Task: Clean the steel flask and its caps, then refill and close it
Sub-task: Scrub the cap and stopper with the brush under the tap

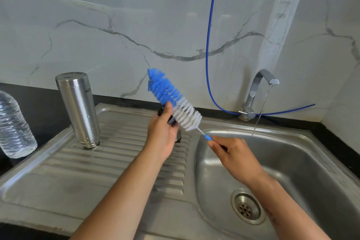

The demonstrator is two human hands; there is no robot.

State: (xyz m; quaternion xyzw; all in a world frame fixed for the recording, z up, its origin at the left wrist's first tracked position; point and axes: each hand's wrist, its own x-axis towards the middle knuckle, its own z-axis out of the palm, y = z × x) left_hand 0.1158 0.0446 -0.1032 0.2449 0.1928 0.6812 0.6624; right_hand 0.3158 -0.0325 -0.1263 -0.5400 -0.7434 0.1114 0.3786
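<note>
We observe the right hand (234,157) with its fingers curled round the blue handle of a bottle brush (172,98), which slants up and to the left, blue bristles at the tip and white bristles nearer the handle. The left hand (162,133) grips a small dark cap (169,118), held against the white bristles; most of the cap is hidden behind the fingers and the brush. A second steel piece (178,136) shows partly behind the left hand on the ribbed drainboard (97,163); we cannot tell what it is. The steel flask (78,108) stands inverted, mouth down, on the drainboard, well to the left of both hands and untouched. A clear plastic water bottle (14,126) rests on the dark counter at the left edge. The tap (257,91) runs a thin stream into the steel sink basin (292,161), which holds nothing but its drain (245,208). A blue hose (211,45) hangs down the marble wall behind the tap.
</note>
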